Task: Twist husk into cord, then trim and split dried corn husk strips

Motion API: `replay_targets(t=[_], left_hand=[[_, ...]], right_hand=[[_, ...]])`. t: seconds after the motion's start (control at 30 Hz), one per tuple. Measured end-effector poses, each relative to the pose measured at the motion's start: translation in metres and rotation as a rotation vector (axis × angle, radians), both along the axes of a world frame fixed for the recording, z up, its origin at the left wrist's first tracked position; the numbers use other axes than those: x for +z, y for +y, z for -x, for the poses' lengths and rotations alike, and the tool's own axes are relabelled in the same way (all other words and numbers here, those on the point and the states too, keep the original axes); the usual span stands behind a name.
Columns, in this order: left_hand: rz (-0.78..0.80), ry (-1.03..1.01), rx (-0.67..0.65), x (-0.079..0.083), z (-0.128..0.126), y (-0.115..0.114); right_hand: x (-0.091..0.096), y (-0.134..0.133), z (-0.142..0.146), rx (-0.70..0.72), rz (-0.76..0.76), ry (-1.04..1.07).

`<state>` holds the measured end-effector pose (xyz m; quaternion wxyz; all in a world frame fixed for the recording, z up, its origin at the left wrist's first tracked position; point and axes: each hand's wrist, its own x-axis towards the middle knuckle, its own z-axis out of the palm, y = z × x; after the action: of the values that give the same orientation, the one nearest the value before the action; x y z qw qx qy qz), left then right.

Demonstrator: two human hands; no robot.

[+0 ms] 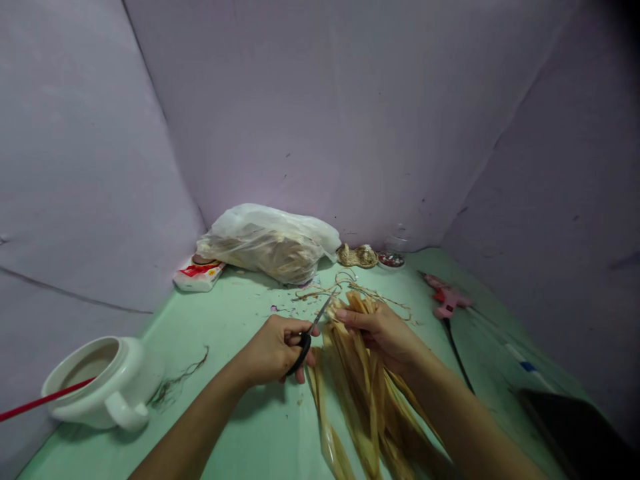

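My left hand (280, 348) is closed around the black handles of a pair of scissors (302, 353). Their metal blades point up and to the right, close to the gathered end of a bundle of dried, straw-coloured leaf strips (367, 393). Whether the blades touch the bundle I cannot tell. My right hand (383, 333) grips that bundle near its top, thumb across the pale tip. The long strips hang down toward me over the table's near side. Behind the bundle lie loose tan fibres (373, 293) and small scraps.
A plastic bag (270, 243) of dried material lies at the back, with a red-and-white packet (199, 275) at its left. Woven pieces (357, 255) and a small dish (391, 260) sit beyond. At right are a pink glue gun (447, 297) and a dark flat object (575, 427); at left, a white pot (113, 380).
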<state>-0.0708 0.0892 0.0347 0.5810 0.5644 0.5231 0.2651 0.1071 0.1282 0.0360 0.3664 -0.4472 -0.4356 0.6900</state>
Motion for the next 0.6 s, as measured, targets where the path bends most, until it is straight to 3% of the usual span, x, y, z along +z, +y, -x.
replay_targets(t=[0.1,0.2,0.3,0.47,0.6], left_hand=[[-0.006,-0.022,0.110,-0.001,0.003,0.004],[-0.076,-0.011,0.370,0.003,0.011,0.011],[-0.157,0.039,0.538,0.008,0.021,0.016],[-0.173,0.107,0.564,0.017,0.023,0.014],[-0.150,0.099,0.536,0.019,0.018,0.011]], right_hand=[[0.000,-0.001,0.000,0.011,-0.018,-0.022],[-0.004,-0.001,0.000,0.098,-0.093,-0.074],[-0.012,-0.001,0.001,0.230,-0.253,-0.291],[-0.024,-0.013,0.014,0.391,-0.392,-0.844],[-0.032,-0.030,0.029,0.440,-0.493,-1.254]])
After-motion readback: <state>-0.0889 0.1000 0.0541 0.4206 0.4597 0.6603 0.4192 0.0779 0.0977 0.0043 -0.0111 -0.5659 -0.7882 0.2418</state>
